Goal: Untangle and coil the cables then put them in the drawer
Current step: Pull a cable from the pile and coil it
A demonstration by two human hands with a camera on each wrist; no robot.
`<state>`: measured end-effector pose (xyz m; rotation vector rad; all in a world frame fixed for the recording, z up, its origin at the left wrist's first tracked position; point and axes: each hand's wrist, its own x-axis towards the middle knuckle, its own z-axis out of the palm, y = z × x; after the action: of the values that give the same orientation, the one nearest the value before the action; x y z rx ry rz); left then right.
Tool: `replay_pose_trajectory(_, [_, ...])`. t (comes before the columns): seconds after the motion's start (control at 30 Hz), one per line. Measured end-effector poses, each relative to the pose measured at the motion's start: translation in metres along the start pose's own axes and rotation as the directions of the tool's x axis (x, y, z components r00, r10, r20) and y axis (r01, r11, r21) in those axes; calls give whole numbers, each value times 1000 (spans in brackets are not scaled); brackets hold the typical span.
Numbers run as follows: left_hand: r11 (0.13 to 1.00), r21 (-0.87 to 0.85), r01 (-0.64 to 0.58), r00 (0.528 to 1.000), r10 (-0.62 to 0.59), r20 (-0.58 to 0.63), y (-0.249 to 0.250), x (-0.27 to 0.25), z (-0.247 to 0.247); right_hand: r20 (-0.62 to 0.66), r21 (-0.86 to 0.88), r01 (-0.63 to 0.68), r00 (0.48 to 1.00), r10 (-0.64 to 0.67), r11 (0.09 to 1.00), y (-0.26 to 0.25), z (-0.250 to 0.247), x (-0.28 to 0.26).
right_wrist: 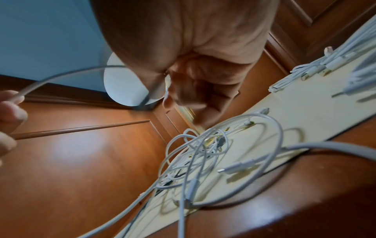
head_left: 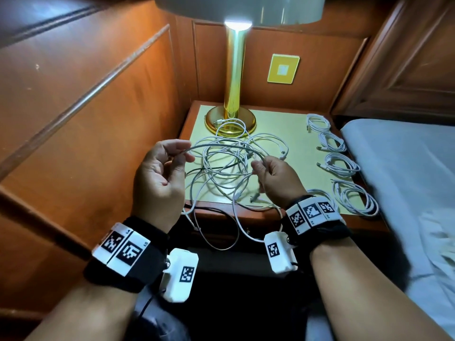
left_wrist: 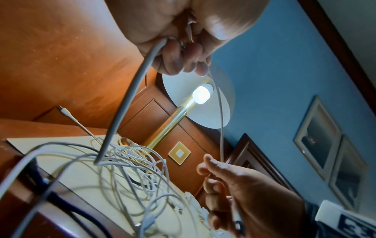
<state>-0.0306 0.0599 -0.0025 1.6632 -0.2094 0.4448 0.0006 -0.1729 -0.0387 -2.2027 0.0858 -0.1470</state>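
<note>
A tangle of white cables [head_left: 229, 166] [left_wrist: 132, 169] [right_wrist: 203, 153] lies in the middle of the nightstand top [head_left: 283, 124]. One grey-white cable [head_left: 221, 146] arcs above the tangle between my two hands. My left hand [head_left: 183, 153] [left_wrist: 179, 53] pinches its left end between thumb and fingers. My right hand [head_left: 258, 166] [right_wrist: 179, 91] pinches it further along, fingers curled. Several cable loops [head_left: 236, 232] hang over the front edge of the nightstand. No drawer can be made out below.
Several coiled white cables [head_left: 342, 163] [right_wrist: 317, 69] lie in a row along the right edge of the nightstand. A brass lamp [head_left: 234, 94] stands at the back, its base touching the tangle. A wood-panelled wall [head_left: 86, 107] is on the left, a bed [head_left: 406, 168] on the right.
</note>
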Motion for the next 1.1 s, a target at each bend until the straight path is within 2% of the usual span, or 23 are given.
replay_pose_trajectory(0.07, [997, -81, 3, 1000, -2, 18, 6, -2, 1, 0, 8, 47, 999, -47, 999, -9, -1, -4])
replay_pose_trajectory(0.13, [982, -187, 8, 999, 0, 41, 14, -4, 4, 106, 62, 82, 990, -88, 995, -22, 2, -11])
replay_pose_trajectory(0.17, [969, -247, 13, 998, 2, 57, 18, -6, 5, 199, 44, 116, 972, -122, 992, -26, 8, -15])
replay_pose_trajectory(0.23, [924, -381, 41, 996, -6, 92, 24, -8, 7, 400, -5, 199, 898, -180, 980, -31, 24, -24])
replay_pose_trajectory(0.3, [865, -493, 96, 993, -49, 108, 26, -8, 8, 508, -10, 238, 838, -200, 971, -34, 37, -29])
replay_pose_trajectory(0.57, [670, -722, 173, 965, -262, -13, 15, 13, -8, 625, -104, 307, 760, -178, 946, -46, 24, -30])
replay_pose_trajectory(0.63, [647, -739, 188, 958, -288, -9, 13, 14, -6, 607, -131, 298, 778, -161, 945, -46, 24, -33])
replay_pose_trajectory(0.67, [642, -741, 199, 953, -302, -6, 11, 15, -5, 584, -91, 261, 796, -161, 961, -47, 23, -34])
replay_pose_trajectory(0.77, [627, -718, 301, 930, -359, 76, 7, 16, -4, 409, 166, 161, 886, -216, 973, -47, 17, -31])
replay_pose_trajectory(0.83, [658, -632, 409, 905, -380, 191, -1, 17, -2, 282, 412, 129, 923, -261, 902, -46, 12, -26])
replay_pose_trajectory(0.9, [819, -387, 423, 901, -336, 273, -13, 16, 2, 240, 700, -2, 942, -233, 714, -48, 9, -25])
replay_pose_trajectory(0.97, [968, -53, 243, 895, -203, 397, -24, 11, 10, 258, 866, -137, 946, -195, 481, -51, 7, -27])
replay_pose_trajectory(1.03, [987, 153, 40, 835, -118, 538, -32, 5, 18, 288, 923, -217, 938, -195, 317, -52, 5, -28])
replay_pose_trajectory(1.1, [965, 261, -38, 818, -120, 562, -35, 3, 24, 315, 940, -268, 921, -231, 211, -53, 1, -29])
